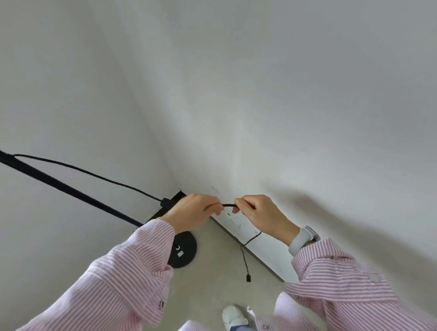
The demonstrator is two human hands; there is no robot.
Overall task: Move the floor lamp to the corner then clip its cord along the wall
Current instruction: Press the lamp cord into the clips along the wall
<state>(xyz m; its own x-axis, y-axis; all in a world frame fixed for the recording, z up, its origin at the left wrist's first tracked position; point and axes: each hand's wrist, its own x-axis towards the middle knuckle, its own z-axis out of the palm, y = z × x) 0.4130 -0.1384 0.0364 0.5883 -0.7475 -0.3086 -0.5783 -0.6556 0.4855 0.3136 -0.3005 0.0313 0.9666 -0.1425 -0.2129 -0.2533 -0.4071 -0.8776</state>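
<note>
The floor lamp stands in the corner: its black pole (55, 185) slants up to the left and its round black base (184, 252) rests on the floor, partly behind my left sleeve. A thin black cord (229, 205) runs from the pole past an inline switch (165, 203) to my hands. My left hand (193, 211) and my right hand (259, 216) both pinch the cord, a short stretch taut between them, close to the right wall just above the white baseboard (266, 248). Beyond my right hand the cord hangs down to a plug end (247, 278) near the floor.
Two white walls meet at the corner behind the lamp. The floor (217, 276) is beige. My white shoe (234, 316) stands at the bottom centre. A pale watch (304, 238) sits on my right wrist. Faint marks show on the wall above my hands.
</note>
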